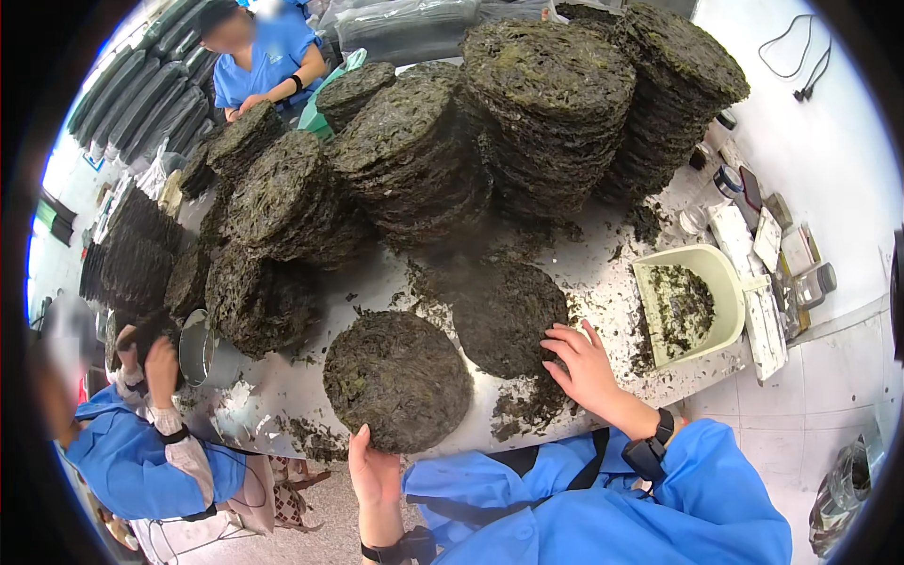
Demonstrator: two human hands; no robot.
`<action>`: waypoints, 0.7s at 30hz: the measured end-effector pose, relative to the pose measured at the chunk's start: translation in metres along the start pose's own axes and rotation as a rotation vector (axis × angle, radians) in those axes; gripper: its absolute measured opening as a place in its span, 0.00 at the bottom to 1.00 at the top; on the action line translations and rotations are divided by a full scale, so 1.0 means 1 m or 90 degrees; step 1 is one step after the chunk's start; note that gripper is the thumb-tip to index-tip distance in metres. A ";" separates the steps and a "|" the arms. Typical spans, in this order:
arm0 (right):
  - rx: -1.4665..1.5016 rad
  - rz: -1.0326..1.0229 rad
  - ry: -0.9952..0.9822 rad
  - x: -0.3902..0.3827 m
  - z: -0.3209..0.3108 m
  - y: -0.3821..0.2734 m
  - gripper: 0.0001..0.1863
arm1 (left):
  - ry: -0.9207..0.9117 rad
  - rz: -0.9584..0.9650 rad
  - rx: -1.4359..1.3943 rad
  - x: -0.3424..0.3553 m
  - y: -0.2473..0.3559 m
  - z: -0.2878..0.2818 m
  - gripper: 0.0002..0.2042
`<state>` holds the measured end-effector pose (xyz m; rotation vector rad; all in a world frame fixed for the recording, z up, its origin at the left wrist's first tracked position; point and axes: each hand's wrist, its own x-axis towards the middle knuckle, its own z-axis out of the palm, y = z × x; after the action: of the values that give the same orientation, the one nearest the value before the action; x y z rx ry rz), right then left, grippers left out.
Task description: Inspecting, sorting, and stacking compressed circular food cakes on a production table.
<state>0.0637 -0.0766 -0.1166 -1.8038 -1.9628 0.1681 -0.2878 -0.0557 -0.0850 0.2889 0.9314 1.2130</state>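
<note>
Left hand (375,468) at a mottled disc (397,381), right hand (586,369) at a darker disc (507,318)
The left hand touches the mottled disc's near rim, its grip hard to tell; the right hand, fingers loosely spread, touches the darker disc's right edge. Both discs lie on the bench (488,403); a pale dustpan (730,292) sits right of the hands, tall disc stacks (551,122) beyond them.

Head-high fisheye view, down at table (484,403)

Dustpan (731,320), pale green; phone (750,188), dark; jar (813,285), lidded; cable (808,90), black, against white wall (852,169); bag (841,494), dark, lower right.
</note>
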 end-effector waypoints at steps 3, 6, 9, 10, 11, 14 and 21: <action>0.101 -0.051 -0.002 0.008 -0.015 -0.027 0.19 | 0.010 0.012 0.047 -0.008 -0.002 0.014 0.23; 0.264 -0.154 -0.088 0.019 -0.039 -0.077 0.30 | -0.018 0.004 0.146 -0.015 -0.017 0.030 0.35; 0.325 -0.208 -0.110 0.024 -0.044 -0.120 0.39 | -0.080 0.078 0.195 -0.023 -0.048 0.036 0.38; 0.316 -0.207 -0.119 0.024 -0.036 -0.123 0.38 | -0.084 0.078 0.194 -0.025 -0.048 0.038 0.38; 0.311 -0.205 -0.116 0.025 -0.033 -0.125 0.38 | -0.102 0.066 0.154 -0.028 -0.047 0.041 0.37; 0.410 -0.204 -0.152 0.029 -0.030 -0.130 0.31 | -0.133 0.055 0.086 -0.036 -0.038 0.046 0.36; 0.576 -0.117 -0.192 0.017 -0.028 -0.125 0.24 | -0.120 0.061 0.135 -0.033 -0.036 0.042 0.37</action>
<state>-0.0385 -0.0830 -0.0384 -1.0337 -1.7689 1.1154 -0.2342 -0.0862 -0.0671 0.6119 0.8902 1.1538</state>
